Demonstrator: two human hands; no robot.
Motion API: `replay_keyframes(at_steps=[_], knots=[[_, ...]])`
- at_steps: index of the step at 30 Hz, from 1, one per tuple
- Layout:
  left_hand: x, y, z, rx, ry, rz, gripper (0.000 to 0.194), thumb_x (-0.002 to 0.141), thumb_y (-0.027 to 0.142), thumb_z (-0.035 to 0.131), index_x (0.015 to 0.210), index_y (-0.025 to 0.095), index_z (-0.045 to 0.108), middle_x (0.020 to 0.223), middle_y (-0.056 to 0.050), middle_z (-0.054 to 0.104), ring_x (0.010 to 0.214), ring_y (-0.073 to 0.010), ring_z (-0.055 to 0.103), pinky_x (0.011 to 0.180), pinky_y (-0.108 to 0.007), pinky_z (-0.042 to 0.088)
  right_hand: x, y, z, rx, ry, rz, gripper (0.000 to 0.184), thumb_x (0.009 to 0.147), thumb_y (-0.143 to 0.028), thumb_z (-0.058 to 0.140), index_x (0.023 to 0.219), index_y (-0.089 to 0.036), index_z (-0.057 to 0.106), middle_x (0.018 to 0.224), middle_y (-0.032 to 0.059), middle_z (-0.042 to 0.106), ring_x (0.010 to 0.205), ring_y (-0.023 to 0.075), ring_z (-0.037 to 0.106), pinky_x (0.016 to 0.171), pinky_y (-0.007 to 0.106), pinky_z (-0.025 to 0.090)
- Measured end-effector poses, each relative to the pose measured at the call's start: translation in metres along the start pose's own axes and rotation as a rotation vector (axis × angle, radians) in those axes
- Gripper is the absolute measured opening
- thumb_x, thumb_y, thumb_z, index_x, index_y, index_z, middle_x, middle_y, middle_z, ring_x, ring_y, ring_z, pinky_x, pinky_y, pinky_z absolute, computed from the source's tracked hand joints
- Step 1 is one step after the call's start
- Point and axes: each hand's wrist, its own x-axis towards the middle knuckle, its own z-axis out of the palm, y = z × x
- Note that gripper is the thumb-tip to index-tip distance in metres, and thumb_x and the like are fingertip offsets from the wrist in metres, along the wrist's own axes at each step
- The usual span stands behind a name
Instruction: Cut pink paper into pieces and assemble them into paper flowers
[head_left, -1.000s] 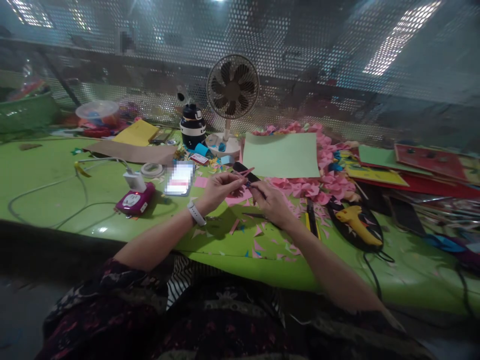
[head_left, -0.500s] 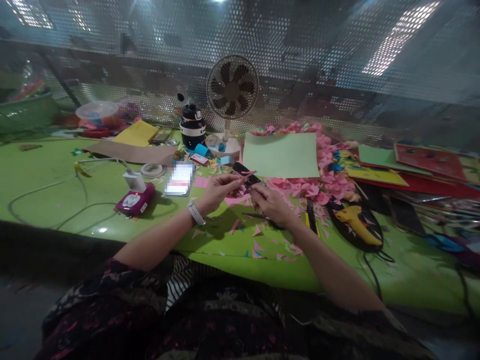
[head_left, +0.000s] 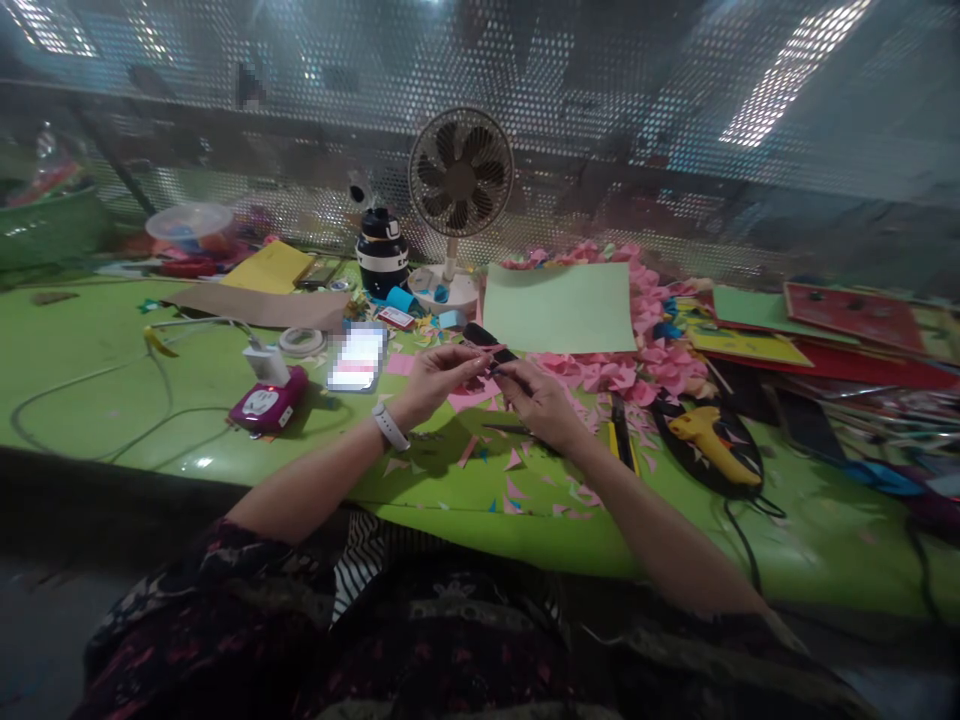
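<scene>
Held above the table (head_left: pixel 82 400), about midway between its front and back edges, a pink strip (head_left: pixel 491 349) is pinched in the left hand (head_left: pixel 442 376) and looks unfinished; the right hand's (head_left: pixel 538 396) fingers curl beside it, their grip unclear. Toward the back edge, heaped pink pieces (head_left: pixel 675 368) look already shaped, while the green sheet (head_left: pixel 559 308) appears uncut.

Clock positions are read from the view centre. A desk fan (head_left: pixel 460 180) stands at 12 o'clock. A dark, white-banded bottle (head_left: pixel 382 258) stands between 10 and 11 o'clock, beside the fan. At 9 o'clock, a white adapter (head_left: pixel 266 364) is seated in a purple socket block (head_left: pixel 283 402). Between 3 and 4 o'clock, a yellow glue gun (head_left: pixel 709 442) rests on a black oval pad (head_left: pixel 684 462).
</scene>
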Motion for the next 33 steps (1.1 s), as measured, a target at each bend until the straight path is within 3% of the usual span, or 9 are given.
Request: replay_keyframes(at_steps=[4, 8, 12, 17, 23, 27, 33], knots=[[0.001, -0.003, -0.002, 0.008, -0.004, -0.018, 0.037, 0.066, 0.051, 0.089, 0.075, 0.017, 0.076, 0.07, -0.001, 0.072, 0.056, -0.0085, 0.061, 0.057, -0.024, 0.053, 0.0, 0.002, 0.001, 0.031, -0.018, -0.045, 0.033, 0.099, -0.05, 0.055, 0.104, -0.02, 0.067, 0.084, 0.0041, 0.066, 0.07, 0.0168, 0.059, 0.063, 0.029, 0.048], [0.0, -0.002, -0.001, 0.014, 0.022, 0.029, 0.035, 0.067, 0.047, 0.09, 0.066, 0.017, 0.073, 0.061, 0.0, 0.069, 0.053, -0.0083, 0.061, 0.054, -0.022, 0.052, -0.002, 0.001, 0.006, -0.018, 0.123, -0.139, 0.03, 0.098, -0.049, 0.059, 0.103, -0.019, 0.065, 0.089, 0.0056, 0.067, 0.075, 0.0174, 0.061, 0.067, 0.03, 0.05], [-0.001, 0.0, 0.0, 0.027, -0.003, 0.032, 0.034, 0.068, 0.048, 0.089, 0.077, 0.018, 0.077, 0.069, -0.002, 0.073, 0.058, -0.0104, 0.066, 0.058, -0.025, 0.055, -0.002, 0.001, 0.006, -0.014, 0.129, -0.144, 0.036, 0.102, -0.053, 0.049, 0.103, -0.021, 0.065, 0.082, 0.0031, 0.064, 0.064, 0.0146, 0.056, 0.058, 0.028, 0.047], [-0.001, 0.001, 0.0, 0.003, -0.03, 0.014, 0.036, 0.068, 0.05, 0.089, 0.081, 0.018, 0.078, 0.07, -0.002, 0.073, 0.057, -0.0095, 0.065, 0.056, -0.023, 0.054, 0.0, 0.002, 0.003, -0.001, 0.07, -0.134, 0.04, 0.103, -0.057, 0.045, 0.104, -0.022, 0.065, 0.082, 0.0028, 0.064, 0.064, 0.0139, 0.057, 0.056, 0.027, 0.046], [-0.001, 0.001, 0.001, 0.074, -0.007, 0.064, 0.037, 0.072, 0.052, 0.086, 0.07, 0.016, 0.074, 0.063, -0.001, 0.069, 0.053, -0.0087, 0.061, 0.054, -0.023, 0.053, -0.003, 0.003, 0.011, -0.024, 0.137, -0.148, 0.037, 0.097, -0.055, 0.059, 0.11, -0.02, 0.064, 0.096, 0.0078, 0.069, 0.082, 0.02, 0.066, 0.07, 0.033, 0.053], [0.0, -0.003, -0.001, 0.073, -0.006, 0.054, 0.038, 0.068, 0.052, 0.088, 0.08, 0.017, 0.077, 0.071, -0.003, 0.074, 0.058, -0.0105, 0.066, 0.057, -0.025, 0.056, -0.003, 0.004, 0.011, -0.054, 0.142, -0.165, 0.037, 0.103, -0.054, 0.046, 0.1, -0.022, 0.064, 0.081, 0.0035, 0.065, 0.067, 0.016, 0.06, 0.062, 0.03, 0.049], [0.002, -0.005, -0.002, 0.061, -0.026, 0.061, 0.034, 0.071, 0.048, 0.087, 0.083, 0.018, 0.079, 0.075, -0.004, 0.075, 0.059, -0.0101, 0.066, 0.057, -0.024, 0.056, -0.002, 0.005, 0.007, -0.028, 0.104, -0.14, 0.043, 0.103, -0.058, 0.043, 0.093, -0.022, 0.063, 0.068, -0.0005, 0.058, 0.057, 0.0135, 0.053, 0.055, 0.027, 0.043]])
